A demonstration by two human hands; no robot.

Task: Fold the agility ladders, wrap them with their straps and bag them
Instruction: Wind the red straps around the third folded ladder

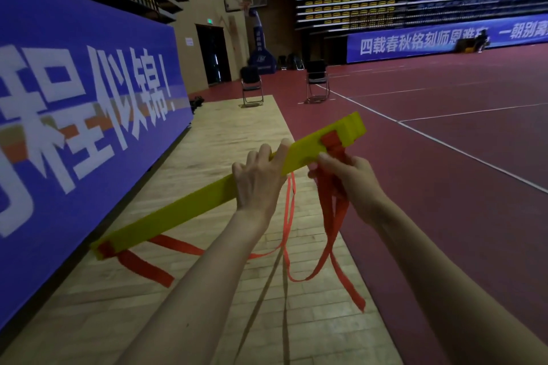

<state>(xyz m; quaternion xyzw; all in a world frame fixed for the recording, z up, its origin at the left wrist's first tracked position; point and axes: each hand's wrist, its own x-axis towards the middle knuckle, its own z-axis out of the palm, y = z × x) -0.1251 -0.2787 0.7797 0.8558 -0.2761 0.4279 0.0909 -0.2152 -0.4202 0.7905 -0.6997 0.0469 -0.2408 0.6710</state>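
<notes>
Above the pale wooden plank floor (pixel 207 139), two bare forearms reach forward and hold a stack of flat yellow plastic ladder rungs (pixel 189 204) slantwise in the air, low end to the left, high end to the right. The left hand (pixel 258 178) grips the stack near its middle, fingers curled over the top edge. The right hand (pixel 350 178) pinches the red webbing straps (pixel 335 216) just below the stack's upper end; loose lengths hang in loops toward the floor, and more red strap trails from the lower end. Beside the planks runs a blue banner with white characters (pixel 74 115). Farther off, two black folding chairs (pixel 317 80) stand by the dark red court floor (pixel 444 133).
</notes>
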